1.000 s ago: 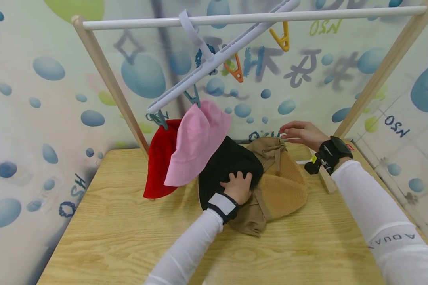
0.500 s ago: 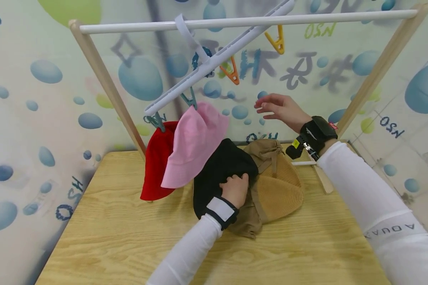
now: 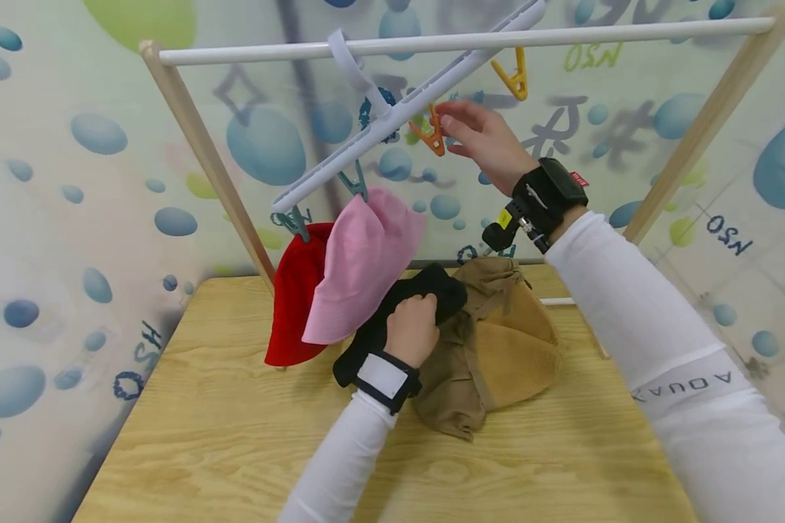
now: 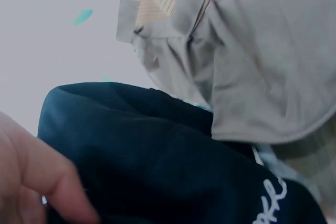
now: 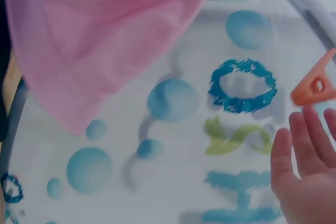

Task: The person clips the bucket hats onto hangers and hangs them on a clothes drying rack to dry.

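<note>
My left hand (image 3: 412,330) grips the black hat (image 3: 446,287), fingers curled into its cloth above the table. White lettering shows on the dark fabric (image 4: 157,166) in the left wrist view. My right hand (image 3: 487,142) is raised under the hanger, fingertips right at an orange clothespin (image 3: 434,134). In the right wrist view its fingers extend, with the orange clothespin (image 5: 316,85) just beyond the fingertips. Close behind the black hat lies a khaki sun hat (image 3: 517,349) with a tan woven crown and cloth ties.
A pale clip hanger (image 3: 392,109) hangs slanted from the white rod (image 3: 595,35) of a wooden stand. Teal clothespins hold a red bucket hat (image 3: 294,305) and a pink bucket hat (image 3: 360,269) on it. A yellow clothespin (image 3: 514,76) hangs farther right. Below is a wooden table (image 3: 196,428).
My right hand has risen leftward from beside the khaki hat up to the orange clothespin. My left hand has gone from resting spread on the black hat to gripping it, bunching and raising it.
</note>
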`<state>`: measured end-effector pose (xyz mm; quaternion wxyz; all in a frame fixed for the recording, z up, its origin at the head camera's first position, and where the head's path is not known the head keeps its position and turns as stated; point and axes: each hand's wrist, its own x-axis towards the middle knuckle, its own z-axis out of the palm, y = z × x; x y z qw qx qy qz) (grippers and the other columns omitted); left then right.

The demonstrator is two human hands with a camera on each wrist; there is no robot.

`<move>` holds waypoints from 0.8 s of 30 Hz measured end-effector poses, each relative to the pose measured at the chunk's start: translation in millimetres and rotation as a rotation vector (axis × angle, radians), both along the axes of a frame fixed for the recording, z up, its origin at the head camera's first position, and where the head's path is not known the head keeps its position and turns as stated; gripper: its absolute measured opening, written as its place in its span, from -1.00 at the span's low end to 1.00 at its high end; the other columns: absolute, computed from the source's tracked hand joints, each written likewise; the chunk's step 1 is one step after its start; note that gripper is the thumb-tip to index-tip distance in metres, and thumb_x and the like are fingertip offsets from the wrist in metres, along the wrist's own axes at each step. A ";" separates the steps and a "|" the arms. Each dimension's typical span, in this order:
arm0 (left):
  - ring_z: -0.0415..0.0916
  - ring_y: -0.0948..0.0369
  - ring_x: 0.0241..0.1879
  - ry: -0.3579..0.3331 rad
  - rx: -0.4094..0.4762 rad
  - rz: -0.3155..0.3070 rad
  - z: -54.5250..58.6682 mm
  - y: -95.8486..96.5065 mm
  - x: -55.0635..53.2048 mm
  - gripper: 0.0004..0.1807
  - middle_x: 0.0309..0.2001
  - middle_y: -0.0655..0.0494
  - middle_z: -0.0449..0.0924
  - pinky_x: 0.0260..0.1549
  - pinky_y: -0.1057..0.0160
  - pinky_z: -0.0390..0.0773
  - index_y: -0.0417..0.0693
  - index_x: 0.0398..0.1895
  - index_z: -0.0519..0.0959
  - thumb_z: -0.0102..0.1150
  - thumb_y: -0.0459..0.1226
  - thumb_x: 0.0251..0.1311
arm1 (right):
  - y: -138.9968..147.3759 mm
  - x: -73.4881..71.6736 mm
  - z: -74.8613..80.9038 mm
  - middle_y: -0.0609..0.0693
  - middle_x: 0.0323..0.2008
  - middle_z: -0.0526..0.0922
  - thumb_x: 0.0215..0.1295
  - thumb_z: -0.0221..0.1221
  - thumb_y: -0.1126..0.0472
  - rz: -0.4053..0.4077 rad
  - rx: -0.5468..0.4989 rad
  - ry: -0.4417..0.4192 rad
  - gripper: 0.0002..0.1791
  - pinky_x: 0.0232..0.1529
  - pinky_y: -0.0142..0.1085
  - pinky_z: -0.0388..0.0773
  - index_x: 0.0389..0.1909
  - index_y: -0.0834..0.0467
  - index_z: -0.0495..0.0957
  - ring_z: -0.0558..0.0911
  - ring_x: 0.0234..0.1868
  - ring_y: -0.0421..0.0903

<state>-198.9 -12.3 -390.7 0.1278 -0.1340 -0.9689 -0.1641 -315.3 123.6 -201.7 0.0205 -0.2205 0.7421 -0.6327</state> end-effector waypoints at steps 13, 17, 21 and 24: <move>0.59 -0.11 -0.49 0.183 0.130 0.051 11.1 -8.1 -1.3 -0.90 -0.52 -0.10 0.57 -0.56 -0.04 0.55 -0.17 -0.46 0.56 0.11 -0.36 0.18 | -11.5 2.4 8.0 0.19 0.04 0.53 0.49 -0.06 0.26 0.048 -0.146 -0.008 -0.72 0.21 -0.21 0.33 0.12 0.26 0.38 0.45 0.18 0.06; 0.59 -0.13 -0.46 0.197 0.139 0.074 16.4 -11.1 -2.3 -0.89 -0.50 -0.13 0.58 -0.55 -0.06 0.55 -0.17 -0.43 0.58 0.10 -0.35 0.20 | -9.2 4.4 6.5 0.23 0.04 0.51 0.49 -0.10 0.33 0.117 -0.201 -0.037 -0.71 0.22 -0.20 0.32 0.15 0.31 0.31 0.43 0.22 0.10; 0.59 -0.13 -0.43 0.174 0.163 0.097 23.3 -14.5 -3.1 -0.85 -0.47 -0.13 0.57 -0.57 -0.08 0.54 -0.18 -0.46 0.57 0.05 -0.35 0.23 | -7.9 7.1 3.6 0.25 0.08 0.48 0.49 -0.13 0.36 0.183 -0.268 -0.112 -0.70 0.22 -0.15 0.32 0.18 0.33 0.26 0.42 0.24 0.15; 0.58 -0.14 -0.43 0.170 0.176 0.098 29.1 -16.1 -3.6 -0.83 -0.49 -0.10 0.53 -0.58 -0.10 0.53 -0.17 -0.49 0.50 0.02 -0.35 0.25 | -7.2 8.6 -0.2 0.25 0.07 0.51 0.49 -0.15 0.37 0.234 -0.307 -0.157 -0.70 0.23 -0.11 0.31 0.17 0.31 0.27 0.43 0.23 0.17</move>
